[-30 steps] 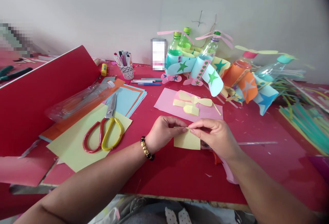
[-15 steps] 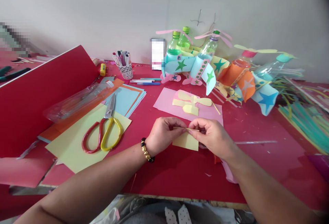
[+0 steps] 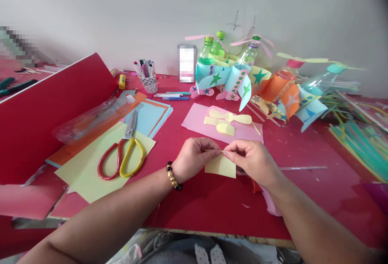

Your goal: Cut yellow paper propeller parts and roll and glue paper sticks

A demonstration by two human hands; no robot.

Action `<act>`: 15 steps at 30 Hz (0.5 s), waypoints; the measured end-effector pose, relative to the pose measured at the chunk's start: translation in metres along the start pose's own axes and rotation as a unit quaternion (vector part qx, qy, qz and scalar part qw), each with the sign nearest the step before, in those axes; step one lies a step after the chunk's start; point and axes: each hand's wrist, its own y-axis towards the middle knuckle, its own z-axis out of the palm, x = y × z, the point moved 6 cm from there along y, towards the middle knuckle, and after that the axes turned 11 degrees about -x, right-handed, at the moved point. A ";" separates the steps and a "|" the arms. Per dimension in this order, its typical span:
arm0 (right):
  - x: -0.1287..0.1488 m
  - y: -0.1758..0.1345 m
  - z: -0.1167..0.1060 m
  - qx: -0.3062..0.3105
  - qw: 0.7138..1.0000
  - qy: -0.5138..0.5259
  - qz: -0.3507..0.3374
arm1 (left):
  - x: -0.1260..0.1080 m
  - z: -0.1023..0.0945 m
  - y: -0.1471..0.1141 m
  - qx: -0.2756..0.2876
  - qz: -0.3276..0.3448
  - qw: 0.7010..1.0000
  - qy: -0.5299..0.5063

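Note:
A small piece of yellow paper (image 3: 220,167) hangs between my two hands, pinched along its upper edge. My left hand (image 3: 195,157), with a beaded bracelet at the wrist, is closed on the left part of that edge. On the right part, the thumb and fingers of my right hand (image 3: 250,157) are closed too, and the fingertips of both hands nearly meet. Just beyond lies a pink sheet (image 3: 194,119) carrying a yellow paper propeller (image 3: 230,116) and other yellow cut-outs (image 3: 225,129). Large scissors (image 3: 124,151) with red and yellow handles rest on a yellow sheet (image 3: 91,175) to the left.
Paper-decorated bottle planes (image 3: 239,80) stand along the wall. A pen cup (image 3: 148,83), several pens (image 3: 172,96) and a lit phone (image 3: 186,64) are at the back. A clear plastic bottle (image 3: 93,118) lies left, beside a red board (image 3: 60,110). Colored strips (image 3: 363,146) lie right.
My hands keep the same pinch on the yellow paper, with only a slight shift of the fingers. The view has moved very little, and propellers and wings on the planes at the back have stirred.

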 end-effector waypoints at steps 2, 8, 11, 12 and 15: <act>-0.003 0.000 0.000 0.006 0.999 0.027 0.016 | 0.001 -0.001 0.001 0.006 -0.009 1.000 -0.010; -0.008 0.001 -0.001 0.019 0.994 0.091 0.055 | -0.003 -0.002 0.003 0.042 -0.018 0.998 -0.042; -0.008 0.003 -0.002 0.018 0.993 0.097 0.058 | -0.004 -0.001 0.004 0.070 -0.029 0.996 -0.054; -0.008 0.003 -0.003 0.019 0.993 0.099 0.060 | -0.004 -0.001 0.004 0.076 -0.031 0.995 -0.055; -0.008 0.004 -0.003 0.016 0.992 0.103 0.065 | -0.005 -0.002 0.006 0.084 -0.030 0.995 -0.051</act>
